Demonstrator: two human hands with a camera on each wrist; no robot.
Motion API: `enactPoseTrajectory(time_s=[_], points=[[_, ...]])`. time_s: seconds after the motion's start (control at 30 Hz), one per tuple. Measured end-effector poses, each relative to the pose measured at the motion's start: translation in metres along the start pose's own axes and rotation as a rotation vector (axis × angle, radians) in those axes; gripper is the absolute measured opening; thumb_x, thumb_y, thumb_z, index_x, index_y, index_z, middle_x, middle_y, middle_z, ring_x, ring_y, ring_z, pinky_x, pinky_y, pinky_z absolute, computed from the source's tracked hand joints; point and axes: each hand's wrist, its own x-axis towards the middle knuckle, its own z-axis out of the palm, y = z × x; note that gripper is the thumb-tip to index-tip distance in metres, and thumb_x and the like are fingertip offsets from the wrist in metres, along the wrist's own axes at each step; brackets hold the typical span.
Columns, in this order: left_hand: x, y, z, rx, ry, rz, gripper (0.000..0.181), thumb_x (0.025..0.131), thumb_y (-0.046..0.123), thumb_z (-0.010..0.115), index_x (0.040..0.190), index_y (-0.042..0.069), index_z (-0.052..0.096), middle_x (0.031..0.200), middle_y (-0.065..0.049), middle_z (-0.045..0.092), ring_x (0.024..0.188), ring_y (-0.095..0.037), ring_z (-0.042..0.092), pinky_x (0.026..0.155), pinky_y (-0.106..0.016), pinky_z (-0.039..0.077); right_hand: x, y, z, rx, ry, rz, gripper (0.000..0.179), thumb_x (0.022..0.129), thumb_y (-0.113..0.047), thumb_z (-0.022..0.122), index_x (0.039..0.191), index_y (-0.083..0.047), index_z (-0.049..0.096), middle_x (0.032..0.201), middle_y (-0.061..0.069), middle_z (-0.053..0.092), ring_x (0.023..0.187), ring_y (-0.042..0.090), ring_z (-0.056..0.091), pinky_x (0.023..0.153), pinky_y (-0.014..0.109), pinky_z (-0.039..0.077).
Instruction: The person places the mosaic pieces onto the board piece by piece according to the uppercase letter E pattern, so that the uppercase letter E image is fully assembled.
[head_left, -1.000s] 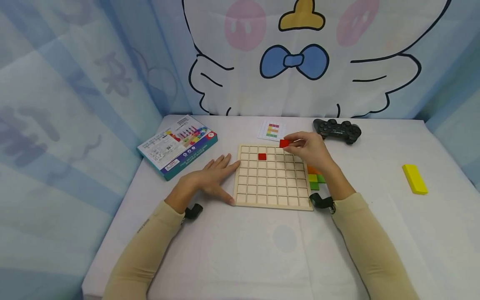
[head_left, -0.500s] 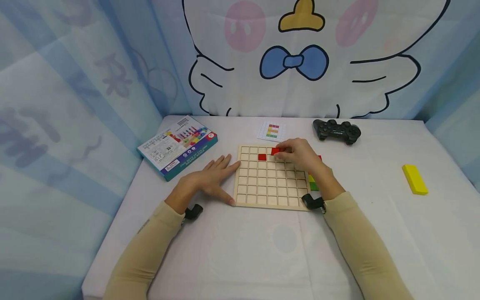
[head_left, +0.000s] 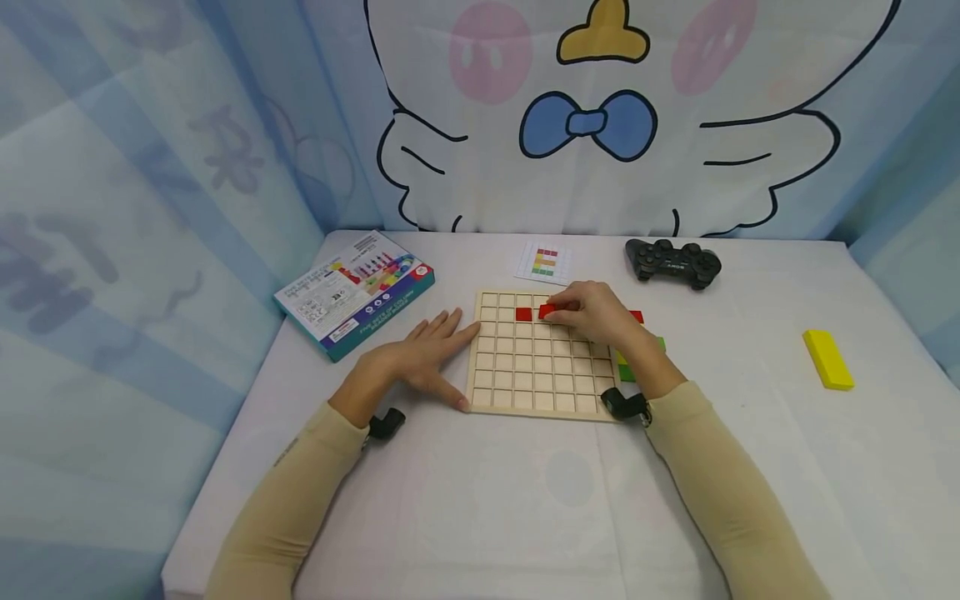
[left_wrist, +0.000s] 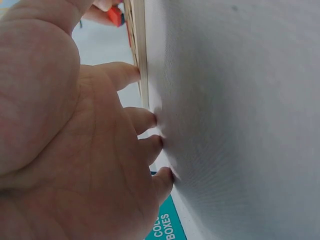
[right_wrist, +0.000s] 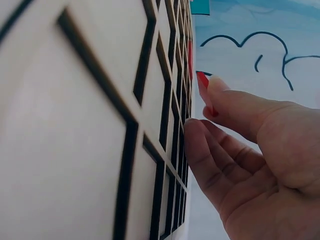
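Observation:
A wooden grid board (head_left: 536, 379) lies mid-table, with one red square tile (head_left: 523, 314) set in a cell near its far side. My right hand (head_left: 596, 315) pinches a second red tile (head_left: 547, 311) between thumb and fingers, close over the board just right of the first tile. In the right wrist view that pinched tile (right_wrist: 204, 90) is tilted beside the grid. My left hand (head_left: 423, 358) rests on the table with fingers spread, thumb and index finger touching the board's left edge (left_wrist: 142, 55).
Red, yellow and green pieces (head_left: 628, 372) lie at the board's right, partly hidden by my right arm. Behind the board is a pattern card (head_left: 543, 262). A game box (head_left: 356, 292) stands back left, a game controller (head_left: 673, 262) back right, a yellow block (head_left: 828, 359) far right.
My right hand has carried its red tile leftward and down over the board, to beside the placed tile. The left hand has stayed still.

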Motion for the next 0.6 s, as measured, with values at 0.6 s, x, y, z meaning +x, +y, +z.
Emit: enactPoseTrajectory(time_s=[0.6], points=[[0.0005, -0.0002, 0.0002, 0.004, 0.009, 0.008, 0.132, 0.072, 0.069, 0.085, 0.169, 0.031, 0.005, 0.176, -0.007, -0.013, 0.162, -0.029, -0.017, 0.132, -0.052, -0.009, 0.0050, -0.0046, 0.0031, -0.047, -0.074, 0.009, 0.037, 0.101, -0.023, 0.071, 0.133, -0.005, 0.071, 0.118, 0.012, 0.066, 0.100, 0.027, 0.055, 0.085, 0.037, 0.048]])
